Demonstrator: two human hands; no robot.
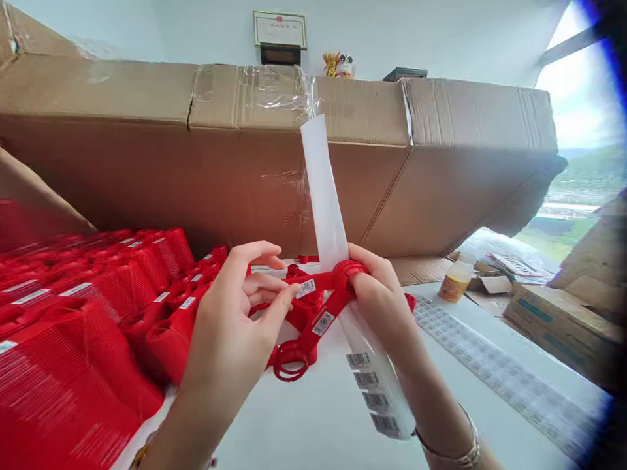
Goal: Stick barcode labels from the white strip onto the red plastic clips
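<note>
My right hand (382, 303) is closed around the ring end of red plastic pieces (318, 313) and also pins a long white strip of barcode labels (326, 209) that rises above it and hangs below it. My left hand (235, 313) pinches at a small barcode label (306, 288) stuck on the upper red piece. A second label (323, 322) sits on the lower red piece. Both hands are over the white table (313, 418).
Stacks of several red plastic parts (73, 326) with labels fill the left side. Large cardboard boxes (245, 150) form a wall behind. A sheet of barcode labels (490, 365), a small bottle (455, 279) and more boxes (558, 320) lie at the right.
</note>
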